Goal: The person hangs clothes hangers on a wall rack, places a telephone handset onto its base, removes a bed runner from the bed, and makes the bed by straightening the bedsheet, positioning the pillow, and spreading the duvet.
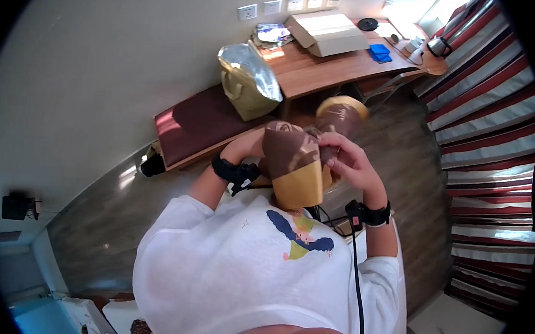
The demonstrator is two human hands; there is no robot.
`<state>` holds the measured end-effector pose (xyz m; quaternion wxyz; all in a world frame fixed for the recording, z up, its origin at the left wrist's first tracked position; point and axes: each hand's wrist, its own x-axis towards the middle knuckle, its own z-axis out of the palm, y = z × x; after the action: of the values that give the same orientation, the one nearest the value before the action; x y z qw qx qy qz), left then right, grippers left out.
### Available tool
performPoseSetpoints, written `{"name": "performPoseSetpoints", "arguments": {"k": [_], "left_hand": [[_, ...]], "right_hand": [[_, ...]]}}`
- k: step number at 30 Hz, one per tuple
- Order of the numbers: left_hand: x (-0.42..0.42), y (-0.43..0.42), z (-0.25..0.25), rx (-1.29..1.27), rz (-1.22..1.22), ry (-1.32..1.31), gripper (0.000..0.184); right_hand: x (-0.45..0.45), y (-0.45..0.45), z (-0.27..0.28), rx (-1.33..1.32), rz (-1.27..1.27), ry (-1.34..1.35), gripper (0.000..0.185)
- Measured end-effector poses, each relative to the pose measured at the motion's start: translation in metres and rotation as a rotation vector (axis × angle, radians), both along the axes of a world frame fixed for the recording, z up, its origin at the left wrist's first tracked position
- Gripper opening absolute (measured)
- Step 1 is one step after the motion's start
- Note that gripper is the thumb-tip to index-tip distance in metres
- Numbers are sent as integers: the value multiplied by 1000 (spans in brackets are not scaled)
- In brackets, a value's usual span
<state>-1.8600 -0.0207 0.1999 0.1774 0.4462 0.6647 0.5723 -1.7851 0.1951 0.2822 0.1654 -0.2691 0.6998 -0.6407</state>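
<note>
Both arms (208,186) bent, right hand (355,162) gripping (fingers (336,139) curled)

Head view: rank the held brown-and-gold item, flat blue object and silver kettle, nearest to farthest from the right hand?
1. Brown-and-gold item: touching the right hand.
2. Blue object: ahead, on the wooden table.
3. Silver kettle: farther right, same table.

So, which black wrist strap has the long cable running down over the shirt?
The right wrist strap: the long cable hangs from its small module; the left wrist strap shows none running down the shirt.
</note>
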Motion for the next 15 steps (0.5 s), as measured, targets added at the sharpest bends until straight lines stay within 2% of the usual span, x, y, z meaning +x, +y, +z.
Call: {"name": "performPoseSetpoints", "arguments": {"k": [1,3,4,5,6,7,8,13,14,15], "left_hand": [[-4,-22,-10,-10,-15,-4,38],[-11,-63,-25,-32,219,48,38],[-16,-74,-29,-43,256,10,36],[-17,-81,-31,97,356,-304,33],[-14,-87,-24,228,454,-622,30],[-17,-95,-23,201,403,-620,30],[-24,-108,-24,196,549,-597,29],[-107,-167,-30,182,1214,-424,24],[-124,-169,-25,139,1188,-359,27],[-163,-188,-46,-85,1175,-474,29]], "right_hand": [[-5,-21,0,-10,-15,-4,32],[-11,-57,1,-49,-86,19,33],[-14,-61,-2,9,-131,109,29],[-16,-54,1,-2,-170,120,29],[-18,-44,7,115,-92,256,25],[-13,-36,13,244,-32,377,22],[-7,-34,22,239,-129,294,16],[29,-10,37,205,-431,300,15],[41,-12,37,178,-506,296,14],[57,-14,37,150,-581,294,15]]}}
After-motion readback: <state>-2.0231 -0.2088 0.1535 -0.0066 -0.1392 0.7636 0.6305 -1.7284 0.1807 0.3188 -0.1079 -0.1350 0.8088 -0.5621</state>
